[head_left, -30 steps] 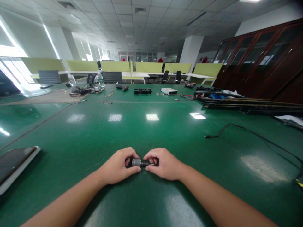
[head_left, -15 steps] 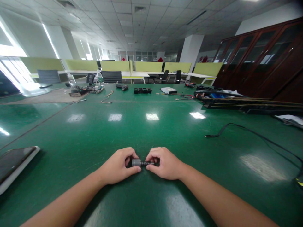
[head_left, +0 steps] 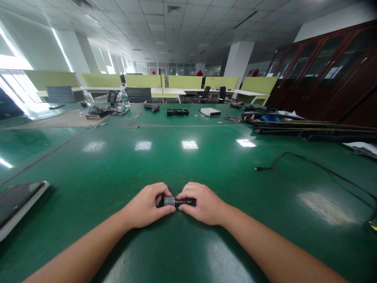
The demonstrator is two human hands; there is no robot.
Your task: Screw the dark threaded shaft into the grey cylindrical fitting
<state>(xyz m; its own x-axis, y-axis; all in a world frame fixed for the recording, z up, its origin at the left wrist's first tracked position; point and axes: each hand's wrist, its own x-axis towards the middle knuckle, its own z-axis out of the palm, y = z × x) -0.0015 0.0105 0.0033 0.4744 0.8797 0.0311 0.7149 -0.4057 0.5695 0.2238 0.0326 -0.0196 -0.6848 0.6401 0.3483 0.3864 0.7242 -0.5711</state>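
Observation:
A small grey metal cylinder [head_left: 169,201] with a thin dark shaft [head_left: 185,202] sticking out to the right lies just above the green table [head_left: 188,165], held between both hands. My left hand [head_left: 145,206] pinches the cylinder's body with thumb and fingers curled round it. My right hand [head_left: 202,203] pinches the dark shaft, fingers closed over its end. Both wrists rest on the table near its front edge.
A tablet [head_left: 17,204] lies at the left edge. A black cable [head_left: 294,159] runs across the right side. Long dark bars [head_left: 309,131], a white box [head_left: 210,112], a black tray [head_left: 177,112], a drill [head_left: 151,107] and a bottle [head_left: 125,97] sit far back.
My right hand's fingers have slid a little leftward over the shaft, closer to the cylinder. The left hand and the part stay where they were.

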